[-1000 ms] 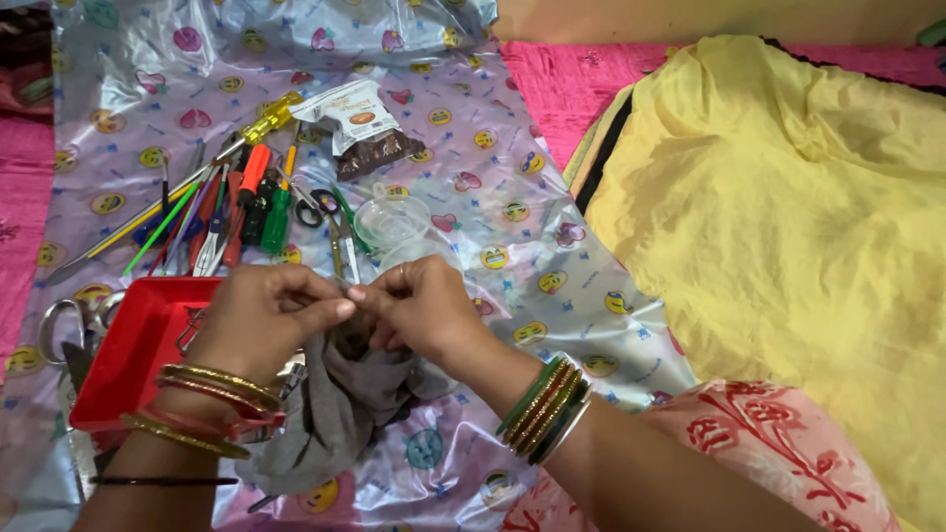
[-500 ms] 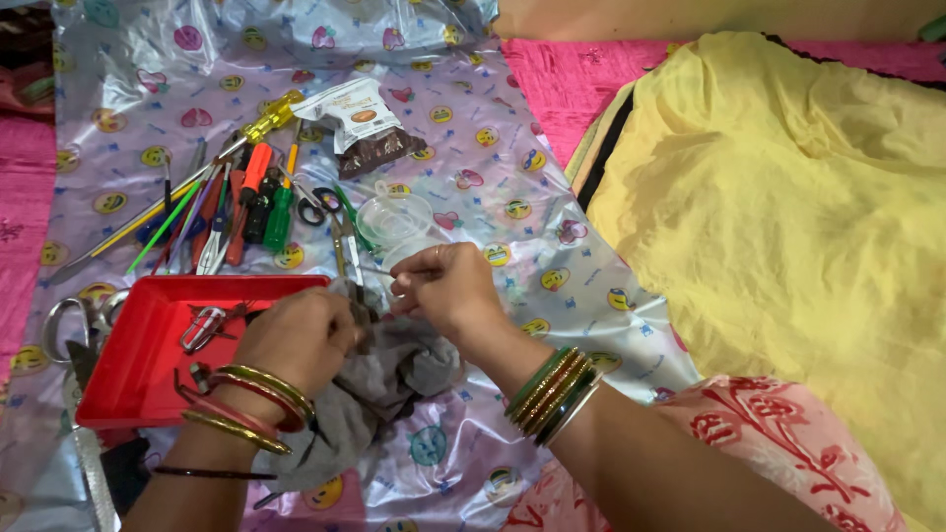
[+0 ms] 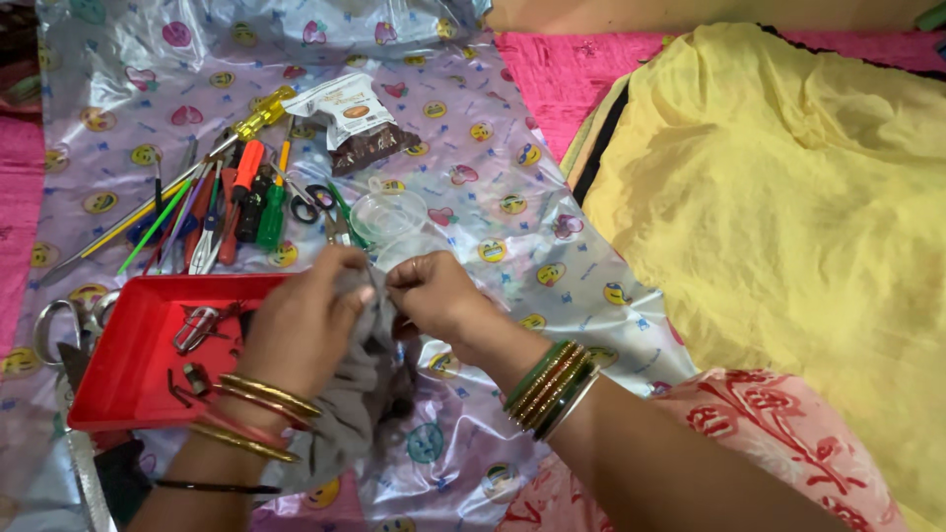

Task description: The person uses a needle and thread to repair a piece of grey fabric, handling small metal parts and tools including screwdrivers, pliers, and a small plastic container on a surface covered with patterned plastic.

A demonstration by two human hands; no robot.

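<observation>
Two hands working a grey cloth beside a red tray.

The left hand (image 3: 305,325) is gripping the grey cloth (image 3: 350,414), fingers pressed together, just right of the red tray (image 3: 128,369); the right hand (image 3: 434,296) is pinching the cloth's top edge, slightly farther right of the tray.

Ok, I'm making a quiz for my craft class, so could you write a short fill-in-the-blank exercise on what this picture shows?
1. Both hands, left hand and right hand, hold a piece of ____ cloth.
2. Beside the left hand lies a shallow tray coloured ____.
3. The large fabric at the right is ____.
4. The screwdrivers lie on a printed ____ sheet.

Missing words: grey; red; yellow; plastic
</observation>
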